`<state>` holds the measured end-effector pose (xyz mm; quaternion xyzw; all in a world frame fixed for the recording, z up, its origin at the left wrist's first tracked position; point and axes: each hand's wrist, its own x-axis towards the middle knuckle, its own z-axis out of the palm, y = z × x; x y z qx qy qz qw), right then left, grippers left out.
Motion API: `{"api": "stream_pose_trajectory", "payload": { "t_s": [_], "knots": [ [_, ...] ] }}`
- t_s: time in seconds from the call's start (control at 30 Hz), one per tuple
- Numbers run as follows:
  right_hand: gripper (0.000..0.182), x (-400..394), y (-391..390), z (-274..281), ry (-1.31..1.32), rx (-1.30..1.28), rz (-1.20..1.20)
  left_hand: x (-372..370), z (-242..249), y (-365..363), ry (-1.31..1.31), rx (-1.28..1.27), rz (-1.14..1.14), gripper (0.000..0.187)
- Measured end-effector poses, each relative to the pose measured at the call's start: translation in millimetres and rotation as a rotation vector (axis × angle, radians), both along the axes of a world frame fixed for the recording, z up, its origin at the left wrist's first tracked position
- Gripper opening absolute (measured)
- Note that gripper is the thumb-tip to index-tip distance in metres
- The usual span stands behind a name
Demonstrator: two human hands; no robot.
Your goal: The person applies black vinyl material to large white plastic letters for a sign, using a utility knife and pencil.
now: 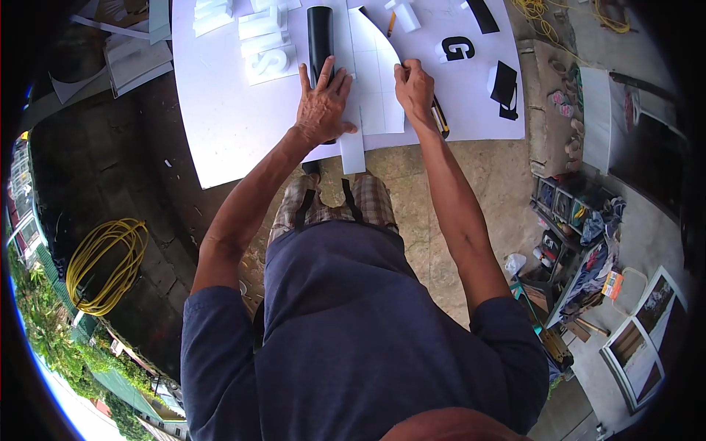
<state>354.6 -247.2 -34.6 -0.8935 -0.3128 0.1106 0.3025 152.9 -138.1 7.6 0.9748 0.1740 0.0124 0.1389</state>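
My left hand (323, 109) lies spread over the lower part of a black roll (321, 37) on the white table (213, 125). To its right, a white sheet (380, 81) with faint lines and a dark, curved upper edge lies flat. My right hand (415, 87) is closed in a pinch at that sheet's right edge. Below my right hand is a yellow and black cutter (440, 117). A white strip (353, 153) sticks out past the table's front edge.
White cut letters (269, 62) stand at the table's left. A black letter G (458, 49), black pieces (504, 84) and an orange pencil (391, 23) lie to the right. Yellow cable (107, 266) is coiled at the left; a cluttered rack (562, 206) stands at the right.
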Motion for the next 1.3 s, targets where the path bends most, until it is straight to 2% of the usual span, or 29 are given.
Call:
{"api": "stream_pose_trajectory", "payload": {
  "t_s": [0.03,0.1,0.17,0.2,0.27,0.4,0.47,0.53,0.57,0.6,0.63,0.67,0.77,0.87,1.07,1.3],
  "knots": [
    [0.016,4,5,0,-0.063,0.071,0.053,1,1,-1,0.035,-0.010,0.012,0.102],
    [0.020,6,7,7,-0.123,0.137,0.105,1,6,-2,0.072,-0.025,0.023,0.104],
    [0.047,14,9,14,-0.213,0.131,0.272,4,9,-2,0.137,-0.018,0.024,0.104],
    [0.047,18,10,16,-0.216,0.131,0.269,5,11,-2,0.135,-0.017,0.021,0.104],
    [0.059,28,11,17,-0.295,-0.114,0.478,6,12,-3,0.157,-0.016,0.026,0.103],
    [0.055,42,16,4,-0.286,-0.161,0.521,5,9,-2,0.169,-0.010,0.018,0.102],
    [0.047,49,22,-2,-0.332,-0.079,0.474,4,5,-2,0.112,0.022,0.000,0.099],
    [0.044,59,24,-10,-0.298,-0.140,0.481,4,5,-2,0.117,0.031,-0.007,0.099],
    [0.043,73,25,-25,-0.453,-0.107,0.607,5,5,-2,0.114,0.046,-0.009,0.099],
    [0.043,68,30,-10,-0.612,-0.071,0.734,6,5,-2,0.118,0.040,-0.008,0.099],
    [0.049,59,29,5,-0.146,-0.178,0.467,7,5,-2,0.141,0.034,-0.002,0.102],
    [0.049,59,28,8,-0.142,-0.181,0.470,7,6,-2,0.164,0.030,0.004,0.105],
    [0.069,57,23,15,-0.145,-0.330,0.530,6,4,-2,0.160,0.024,0.002,0.105],
    [0.074,58,18,18,-0.100,-0.373,0.588,4,-1,-1,0.079,0.038,0.007,0.106],
    [0.079,53,14,24,0.014,-0.375,0.572,6,2,-2,0.162,0.037,0.003,0.108],
    [0.079,54,15,11,-0.012,-0.343,0.566,7,1,-2,0.178,0.043,0.004,0.107]
  ]
}}
